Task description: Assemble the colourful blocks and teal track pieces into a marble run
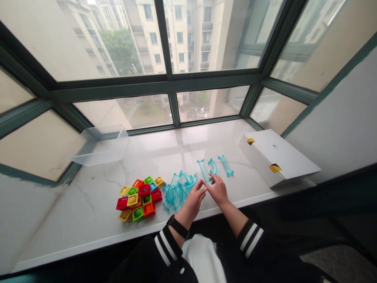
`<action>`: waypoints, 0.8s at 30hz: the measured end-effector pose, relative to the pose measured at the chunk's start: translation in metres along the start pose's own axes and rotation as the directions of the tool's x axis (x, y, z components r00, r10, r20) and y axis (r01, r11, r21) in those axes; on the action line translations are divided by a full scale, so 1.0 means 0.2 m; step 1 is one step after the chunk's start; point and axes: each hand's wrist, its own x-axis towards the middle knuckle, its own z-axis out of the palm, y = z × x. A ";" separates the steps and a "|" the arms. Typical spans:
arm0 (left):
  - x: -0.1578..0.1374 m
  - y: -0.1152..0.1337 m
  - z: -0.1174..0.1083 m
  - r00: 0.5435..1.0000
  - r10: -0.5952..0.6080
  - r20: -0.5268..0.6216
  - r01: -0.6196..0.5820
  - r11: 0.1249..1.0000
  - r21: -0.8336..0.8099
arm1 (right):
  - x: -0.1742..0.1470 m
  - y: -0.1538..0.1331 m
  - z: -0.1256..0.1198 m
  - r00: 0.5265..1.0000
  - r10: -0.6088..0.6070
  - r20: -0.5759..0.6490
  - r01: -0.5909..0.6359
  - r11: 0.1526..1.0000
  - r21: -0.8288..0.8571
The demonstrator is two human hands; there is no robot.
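My left hand (194, 199), with a black band on its wrist, is beside a heap of clear teal track pieces (176, 192). Its fingers are stretched out and loosely parted, and the tips meet my right hand. My right hand (218, 192) has its thumb and fingers about the near end of a straight teal track piece (202, 169). The fingers partly cover that end. Just beyond lie a curved teal track piece (213, 166) and another straight teal piece (226, 165), side by side and apart from the heap.
Several red, yellow, green, orange and blue blocks (140, 200) are piled left of the teal heap. A clear plastic bin (101, 147) stands at the back left. At the right is a white box (279, 157) with yellow-black tabs. Windows border the white marbled ledge (73, 220).
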 end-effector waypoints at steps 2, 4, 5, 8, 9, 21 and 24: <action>0.03 0.03 0.01 0.996 -0.091 -0.017 0.087 0.979 -0.184 | 0.03 0.03 0.04 1.000 0.028 -0.003 -0.028 1.000 -0.013; 0.05 0.06 0.01 0.989 -0.149 -0.022 0.135 0.940 -0.312 | 0.06 0.05 0.07 0.999 0.045 0.001 -0.045 0.999 -0.024; 0.06 0.07 0.00 0.987 -0.157 -0.019 0.140 0.928 -0.345 | 0.07 0.06 0.09 0.999 0.049 0.006 -0.049 0.998 -0.031; 0.09 0.07 -0.02 0.993 -0.119 0.007 0.116 0.944 -0.310 | 0.10 0.06 0.11 0.998 0.056 0.033 -0.053 0.996 -0.068; 0.10 0.06 -0.02 0.994 -0.105 0.015 0.106 0.964 -0.245 | 0.10 0.05 0.12 0.997 0.059 0.045 -0.055 0.995 -0.084; 0.25 -0.14 -0.12 0.978 0.208 0.027 -0.184 0.791 0.584 | 0.12 0.15 0.24 0.988 0.053 0.145 -0.011 0.962 -0.274; 0.25 -0.13 -0.11 0.969 0.242 0.050 -0.223 0.770 0.598 | 0.12 0.16 0.26 0.986 0.064 0.154 -0.017 0.957 -0.290</action>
